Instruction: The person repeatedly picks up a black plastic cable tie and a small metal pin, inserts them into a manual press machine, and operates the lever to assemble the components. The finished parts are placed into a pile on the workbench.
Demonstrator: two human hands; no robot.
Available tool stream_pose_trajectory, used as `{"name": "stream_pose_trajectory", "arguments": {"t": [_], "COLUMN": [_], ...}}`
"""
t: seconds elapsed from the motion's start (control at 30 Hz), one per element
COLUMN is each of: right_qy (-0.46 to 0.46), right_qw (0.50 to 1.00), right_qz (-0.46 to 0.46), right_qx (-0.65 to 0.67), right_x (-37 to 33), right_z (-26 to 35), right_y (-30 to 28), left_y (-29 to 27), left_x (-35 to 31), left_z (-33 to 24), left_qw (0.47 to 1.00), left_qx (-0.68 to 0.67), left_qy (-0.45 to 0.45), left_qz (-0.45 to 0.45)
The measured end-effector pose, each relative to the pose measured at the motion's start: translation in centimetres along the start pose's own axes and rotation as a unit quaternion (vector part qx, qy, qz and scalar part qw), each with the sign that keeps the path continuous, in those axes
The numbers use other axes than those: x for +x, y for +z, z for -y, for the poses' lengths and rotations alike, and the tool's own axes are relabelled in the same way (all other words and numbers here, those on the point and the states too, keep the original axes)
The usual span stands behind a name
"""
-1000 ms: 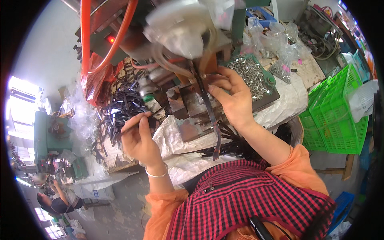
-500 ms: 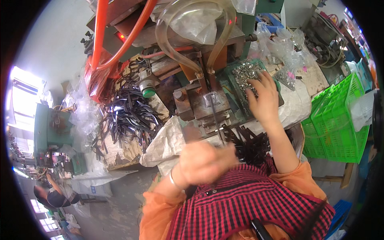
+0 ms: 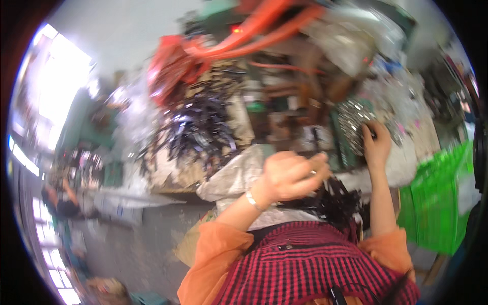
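Observation:
My left hand (image 3: 295, 175), with a silvery band at its wrist, hovers in front of the machine (image 3: 284, 127). Its fingers are curled into a pinch, and whatever they may hold cannot be made out. At the heap of small shiny metal pieces (image 3: 351, 119), my right hand (image 3: 377, 145) has its thumb and fingers bent together. Blur hides whether a piece is between them. The heap lies in a green tray (image 3: 341, 145) beside the machine. Below my left hand hangs a bunch of dark strips (image 3: 338, 203) near my lap.
A large pile of dark glossy strips (image 3: 203, 124) covers the bench to the left. Orange tubes (image 3: 254, 38) arch overhead near a red plastic bag (image 3: 170, 71). A green crate (image 3: 432, 198) stands at right. Another person (image 3: 66, 201) is far left.
My view has swung, so the bench appears shifted right and blurred. My right hand's spread fingers have drawn together at the metal pieces. My left hand has moved up and away from my apron.

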State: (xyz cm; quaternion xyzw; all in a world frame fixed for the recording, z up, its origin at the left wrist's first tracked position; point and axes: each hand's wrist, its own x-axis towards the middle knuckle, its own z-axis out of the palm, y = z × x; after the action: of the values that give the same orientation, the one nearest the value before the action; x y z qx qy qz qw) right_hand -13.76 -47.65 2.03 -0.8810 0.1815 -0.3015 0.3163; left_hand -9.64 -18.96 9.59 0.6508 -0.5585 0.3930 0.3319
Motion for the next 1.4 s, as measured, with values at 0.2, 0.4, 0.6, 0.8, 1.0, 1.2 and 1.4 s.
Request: {"name": "stream_pose_trajectory", "arguments": {"t": [0.2,0.4,0.6,0.8,1.0,1.2,1.4], "right_qy": [-0.239,0.066,0.130,-0.021,-0.023,-0.008,0.029], "right_qw": [0.949,0.977,0.938,0.993,0.995,0.993,0.977], "right_qz": [0.111,0.008,-0.067,0.012,0.059,0.019,0.014], "right_qx": [-0.171,0.202,0.313,0.115,0.081,0.120,0.212], "right_x": [0.4,0.2,0.0,1.3,0.6,-1.6,-3.3], "right_z": [-0.9,-7.5,-5.9,-3.3,-4.8,-1.3,4.1], "right_y": [2.1,0.1,3.6,3.1,2.4,1.2,-1.8], "left_y": [0.2,-6.5,-8.4,-8.1,-14.7,-9.6,-7.8], "left_x": [-1.0,-6.2,-11.2,-13.0,-9.4,-18.0,-11.3], "left_z": [-1.1,-2.1,9.4,13.6,12.1,10.5,10.2], "left_qw": [0.999,0.970,0.847,0.901,0.795,0.795,0.867], "left_qx": [-0.035,0.146,0.359,0.284,0.350,0.308,0.168], "left_qy": [-0.031,-0.161,-0.336,-0.322,-0.495,-0.522,-0.464], "left_qz": [0.003,-0.105,0.202,0.060,-0.025,0.030,-0.075]}}
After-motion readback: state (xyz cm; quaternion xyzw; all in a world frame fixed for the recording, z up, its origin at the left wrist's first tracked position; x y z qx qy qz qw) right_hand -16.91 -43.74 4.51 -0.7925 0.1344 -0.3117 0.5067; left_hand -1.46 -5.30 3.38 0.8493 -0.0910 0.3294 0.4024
